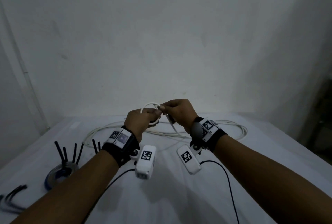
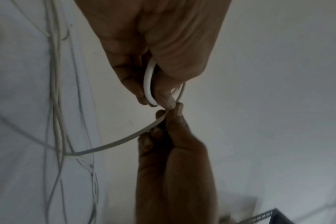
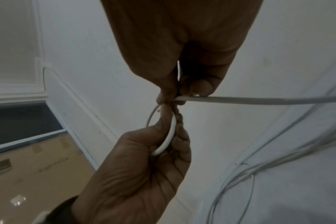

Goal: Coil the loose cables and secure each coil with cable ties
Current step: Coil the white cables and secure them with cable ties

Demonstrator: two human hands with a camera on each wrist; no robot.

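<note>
Both hands are raised above the white table [image 1: 224, 179]. My left hand [image 1: 156, 114] grips a small loop of white cable [image 1: 149, 105], which passes through its curled fingers [image 2: 128, 78]. My right hand [image 1: 164, 108] pinches the same cable just beside the loop, thumb and forefinger meeting the left fingertips. From that pinch the white cable [image 3: 240, 99] runs down to loose white strands [image 1: 235, 129] lying on the table. In the left wrist view the loop [image 2: 148, 81] sits in the left hand and the right hand [image 2: 169, 112] comes up from below.
At the left of the table lies a blue-grey coiled cable [image 1: 57, 173] with several black cable ties [image 1: 63, 152] sticking up from it. More black ties [image 1: 15, 192] lie at the near left edge. A plain wall stands behind the table.
</note>
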